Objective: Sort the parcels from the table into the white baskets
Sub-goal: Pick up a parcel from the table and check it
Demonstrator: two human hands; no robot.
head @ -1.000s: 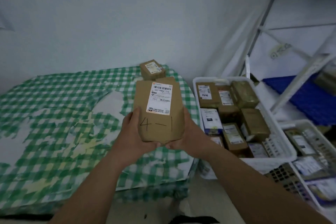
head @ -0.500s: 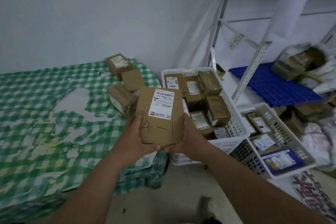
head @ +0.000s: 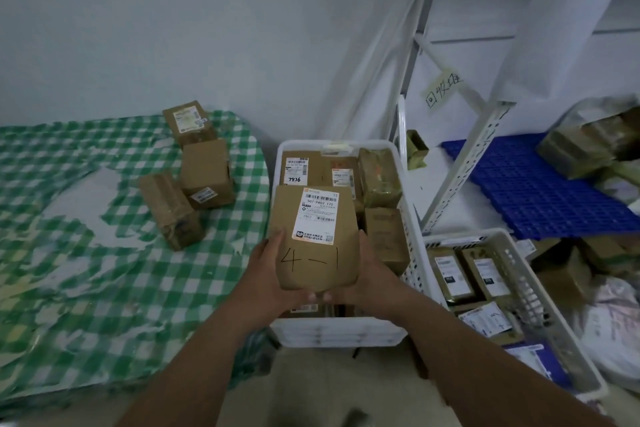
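Parcel [head: 317,239] now over basket [head: 410,218]

I hold a brown parcel [head: 315,239] marked "4-1", label up, at frame centre above the nearer white basket [head: 412,253], which is full of brown parcels. Three boxes [head: 194,173] lie on the checked table [head: 86,270] at left. A second basket [head: 540,308] sits lower right.

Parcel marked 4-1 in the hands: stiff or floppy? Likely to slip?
The parcel marked 4-1 probably has some give: its lower corners look rounded, more like a padded kraft bag than a box. It seems light, since the left hand and right hand hold it only at its lower end. The matte paper likely grips well.
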